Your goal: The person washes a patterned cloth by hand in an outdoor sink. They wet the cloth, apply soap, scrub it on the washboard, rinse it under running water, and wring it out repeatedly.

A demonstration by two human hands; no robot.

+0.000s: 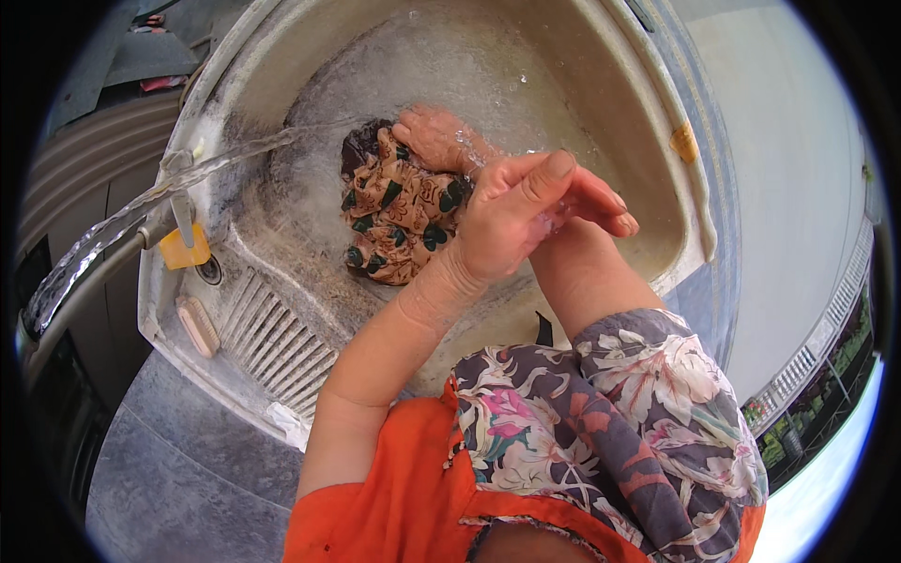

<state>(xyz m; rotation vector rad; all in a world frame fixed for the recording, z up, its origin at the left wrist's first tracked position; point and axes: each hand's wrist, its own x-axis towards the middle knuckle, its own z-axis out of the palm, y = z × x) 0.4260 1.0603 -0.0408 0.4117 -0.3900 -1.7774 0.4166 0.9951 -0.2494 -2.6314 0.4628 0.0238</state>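
Observation:
A wet tan cloth (pixel 402 211) with dark green and brown patterns lies bunched in the worn stone-look washbasin (pixel 554 56). My right hand (pixel 436 138) rests at the cloth's upper edge, fingers stretched out and lying loosely against it. Across my right forearm comes my left hand (pixel 540 202), thumb raised and fingers extended in a loose cup, with nothing seen in it. Whether its palm touches the forearm is hidden. A stream of water (pixel 221 155) arcs in from the left and lands near the cloth. Drops fly around both hands.
A ridged washboard slope (pixel 272 328) is moulded into the basin's near left. Beside it lie a pale scrubbing brush (pixel 197 326) and a yellow block (pixel 185 247) near a drain hole (pixel 209 271). Another yellow-orange piece (pixel 683 144) sits on the right rim. Grey-blue stone (pixel 197 450) surrounds the basin.

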